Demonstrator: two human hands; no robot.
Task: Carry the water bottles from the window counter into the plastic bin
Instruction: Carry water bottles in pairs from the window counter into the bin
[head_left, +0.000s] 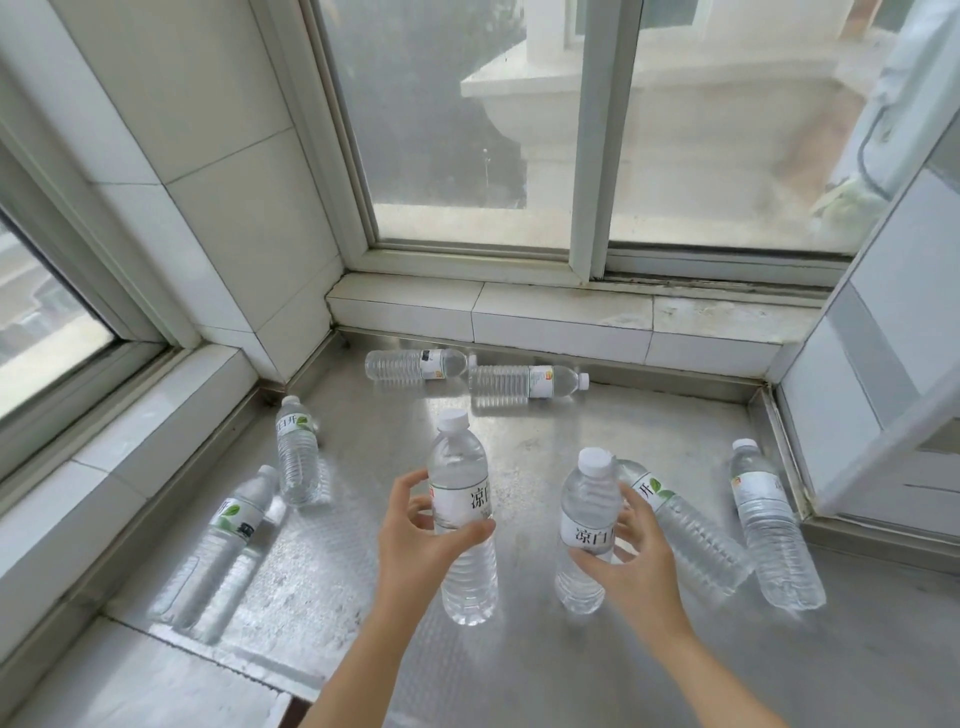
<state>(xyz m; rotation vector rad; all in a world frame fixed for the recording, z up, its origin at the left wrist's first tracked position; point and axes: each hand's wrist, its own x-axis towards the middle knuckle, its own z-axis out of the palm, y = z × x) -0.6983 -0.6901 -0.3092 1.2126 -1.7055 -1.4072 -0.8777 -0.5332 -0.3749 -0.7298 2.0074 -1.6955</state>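
Both hands grip upright bottles, the left hand (415, 525) one bottle (464, 525) and the right hand (626, 545) another (586, 535), apparently lifted off the worktop (571, 431); the bin is out of view.

Both forearms run off the bottom edge. The left hand (415, 540) covers part of its bottle's label (465, 501), and the right hand (631, 558) hides part of a lying bottle (691, 535). The scene beyond the window glass (441, 119) is hazy, perhaps a neighbouring building.

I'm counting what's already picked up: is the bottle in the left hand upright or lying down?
Upright. The left hand grips the bottle at its label, white cap pointing up.
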